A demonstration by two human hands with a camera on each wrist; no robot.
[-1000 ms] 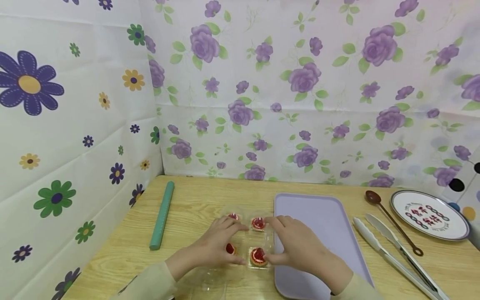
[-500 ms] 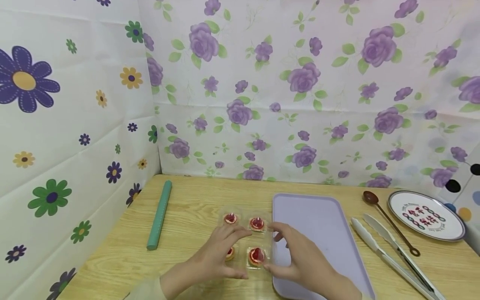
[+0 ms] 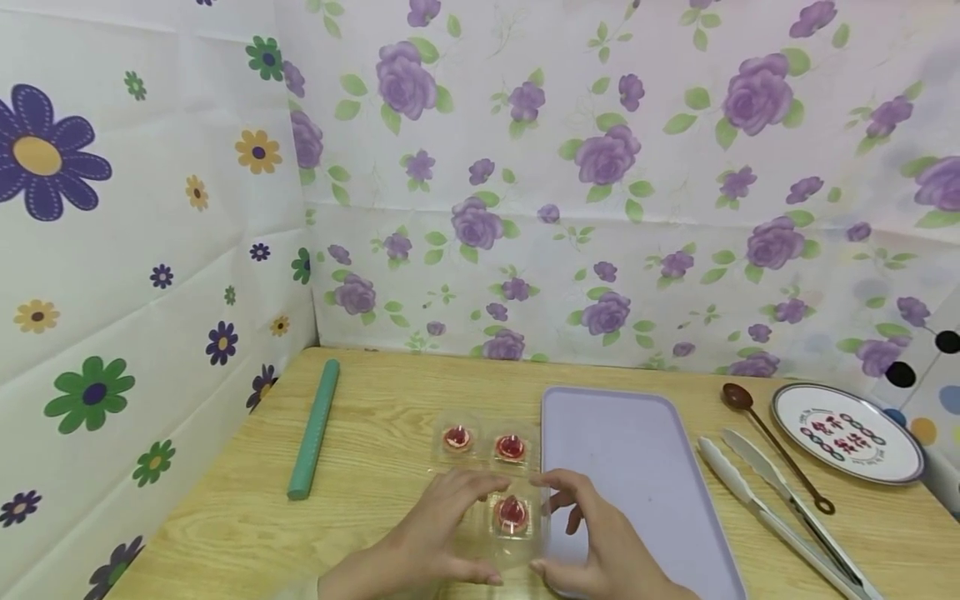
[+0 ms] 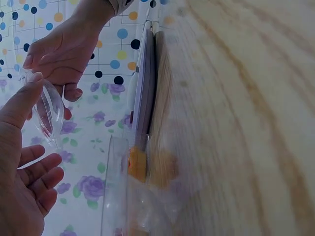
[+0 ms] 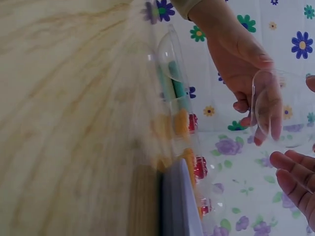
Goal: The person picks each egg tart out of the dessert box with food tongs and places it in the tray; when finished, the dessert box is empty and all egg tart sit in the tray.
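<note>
One clear plastic shell, two hands on it. Left hand pinches the left side, right hand the right. Thumbs at the near edge, fingers curled toward the far edge (exact finger contact hard to read through clear plastic). Wrist views put the shell up off the wooden table.

Between the hands, showing through clear plastic in the head view: near red-topped tart. Just beyond the fingertips, two more: far-left tart and far-right tart, each in clear packaging. Packaging edges mostly wash out against the wood, so can't tell where one piece stops. Whatever sits under the left hand is hidden.

Right hand overlaps the near-left part of a lavender tray, its near end cut by the frame. Left, well apart: green rod. Right of the tray: tongs, jaws apart, handle end cropped; then a brown spoon, then a white plate with red lettering, far right. Far side: rose-print cloth. Both wrist views run sideways and soft (tarts partly blurred there).
</note>
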